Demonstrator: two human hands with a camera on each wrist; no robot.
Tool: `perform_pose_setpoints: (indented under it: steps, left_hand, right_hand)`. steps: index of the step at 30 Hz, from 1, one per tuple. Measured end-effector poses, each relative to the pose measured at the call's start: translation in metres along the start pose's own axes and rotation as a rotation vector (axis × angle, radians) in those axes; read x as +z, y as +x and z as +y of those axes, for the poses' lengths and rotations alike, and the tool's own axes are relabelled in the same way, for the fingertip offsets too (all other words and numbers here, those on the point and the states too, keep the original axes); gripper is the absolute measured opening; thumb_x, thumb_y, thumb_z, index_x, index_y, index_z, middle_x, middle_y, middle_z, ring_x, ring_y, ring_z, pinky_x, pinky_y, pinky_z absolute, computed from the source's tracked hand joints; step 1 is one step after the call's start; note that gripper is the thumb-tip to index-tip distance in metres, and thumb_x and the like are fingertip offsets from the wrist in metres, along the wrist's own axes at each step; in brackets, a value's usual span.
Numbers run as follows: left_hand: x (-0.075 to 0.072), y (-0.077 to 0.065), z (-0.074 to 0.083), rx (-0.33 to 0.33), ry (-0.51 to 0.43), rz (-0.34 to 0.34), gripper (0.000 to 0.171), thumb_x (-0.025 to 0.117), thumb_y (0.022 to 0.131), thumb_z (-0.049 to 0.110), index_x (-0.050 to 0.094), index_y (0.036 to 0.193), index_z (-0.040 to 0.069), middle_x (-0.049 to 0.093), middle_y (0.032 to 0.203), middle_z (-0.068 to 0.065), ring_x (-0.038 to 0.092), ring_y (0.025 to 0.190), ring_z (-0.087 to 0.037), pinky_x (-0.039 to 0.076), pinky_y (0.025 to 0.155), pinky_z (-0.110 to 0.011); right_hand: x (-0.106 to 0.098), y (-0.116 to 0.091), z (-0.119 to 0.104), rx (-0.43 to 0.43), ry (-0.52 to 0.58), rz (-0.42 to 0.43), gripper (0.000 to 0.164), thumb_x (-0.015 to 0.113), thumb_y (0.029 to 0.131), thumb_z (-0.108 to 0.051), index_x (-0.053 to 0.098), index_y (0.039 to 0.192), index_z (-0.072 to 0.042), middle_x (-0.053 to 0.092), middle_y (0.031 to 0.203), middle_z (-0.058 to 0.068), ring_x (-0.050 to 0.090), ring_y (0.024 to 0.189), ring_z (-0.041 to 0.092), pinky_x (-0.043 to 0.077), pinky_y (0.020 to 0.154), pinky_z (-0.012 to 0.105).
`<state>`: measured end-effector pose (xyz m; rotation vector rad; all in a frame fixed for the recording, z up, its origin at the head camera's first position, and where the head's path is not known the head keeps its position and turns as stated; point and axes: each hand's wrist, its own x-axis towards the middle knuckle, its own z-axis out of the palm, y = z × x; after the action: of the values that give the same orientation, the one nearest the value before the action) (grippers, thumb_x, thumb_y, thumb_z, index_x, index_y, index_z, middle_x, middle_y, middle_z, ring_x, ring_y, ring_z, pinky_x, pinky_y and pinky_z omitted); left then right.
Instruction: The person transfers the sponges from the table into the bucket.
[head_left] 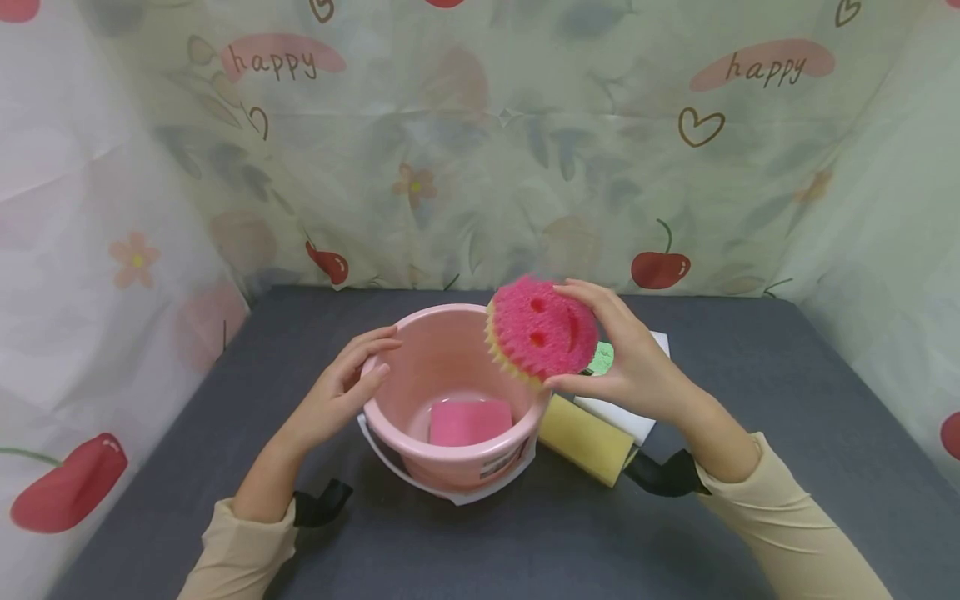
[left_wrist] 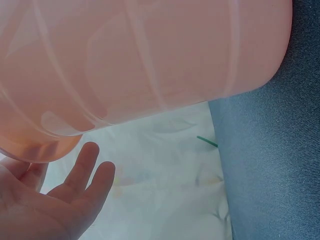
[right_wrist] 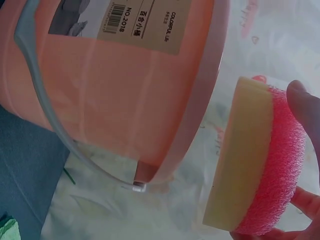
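Observation:
In the head view a pink bucket (head_left: 450, 454) stands upright on the dark tabletop, with a pink rectangular block, perhaps a sponge (head_left: 471, 422), lying on its bottom. My left hand (head_left: 337, 383) holds the bucket's left rim, thumb and some fingers over the edge; in the left wrist view two fingers (left_wrist: 86, 170) stay outside the wall. Above the right rim, my right hand (head_left: 633, 358) grips a round pink and yellow sponge (head_left: 536, 329) with a smiley face, between thumb and fingers. The right wrist view shows this sponge (right_wrist: 255, 160) edge-on, apart from the bucket.
To the bucket's right lie a yellow block (head_left: 585, 437), a white flat item (head_left: 618, 417) and something green (head_left: 602, 358), partly hidden by the right hand. The bucket's grey handle (head_left: 401, 471) hangs down in front. Printed cloth walls (head_left: 495, 167) close off the back and sides.

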<state>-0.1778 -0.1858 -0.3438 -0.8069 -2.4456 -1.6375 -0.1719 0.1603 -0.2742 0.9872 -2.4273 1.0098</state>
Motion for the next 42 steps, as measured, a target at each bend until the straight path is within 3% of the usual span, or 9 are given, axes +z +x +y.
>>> perform_pose_setpoints:
  steps: [4,17,28,42]
  left_hand:
    - [0.0,0.0,0.0,0.004,0.0,-0.001,0.035,0.049,0.094,0.009,0.049,0.129,-0.001,0.035,0.147,-0.011,0.033,0.126,0.004,0.035,0.095,-0.006]
    - [0.0,0.0,-0.001,-0.004,0.005,-0.001,0.035,0.049,0.095,0.009,0.049,0.129,0.001,0.034,0.147,-0.011,0.033,0.126,0.005,0.036,0.095,-0.006]
    - [0.0,0.0,-0.001,-0.009,0.004,0.002,0.036,0.049,0.095,0.01,0.049,0.129,0.001,0.034,0.147,-0.011,0.032,0.126,0.005,0.035,0.096,-0.006]
    - [0.0,0.0,-0.001,-0.01,0.013,0.002,0.035,0.05,0.094,0.01,0.05,0.129,0.004,0.035,0.147,-0.01,0.031,0.128,0.004,0.034,0.097,-0.005]
  right_hand:
    - [0.004,0.001,-0.003,-0.012,0.023,-0.011,0.086,0.085,0.064,-0.016,0.039,0.137,-0.01,0.039,0.143,0.006,0.035,0.134,0.02,0.051,0.089,0.04]
    - [0.019,0.005,-0.007,-0.024,0.067,-0.064,0.085,0.085,0.066,-0.019,0.039,0.137,-0.011,0.039,0.143,0.008,0.035,0.133,0.022,0.049,0.093,0.044]
    - [0.029,0.008,-0.013,-0.02,0.122,-0.111,0.086,0.084,0.067,-0.021,0.037,0.139,-0.013,0.035,0.146,0.007,0.033,0.134,0.021,0.048,0.095,0.043]
    - [0.044,0.011,-0.015,-0.022,0.154,-0.181,0.084,0.084,0.067,-0.025,0.039,0.137,-0.013,0.04,0.14,0.005,0.04,0.126,0.018,0.053,0.087,0.033]
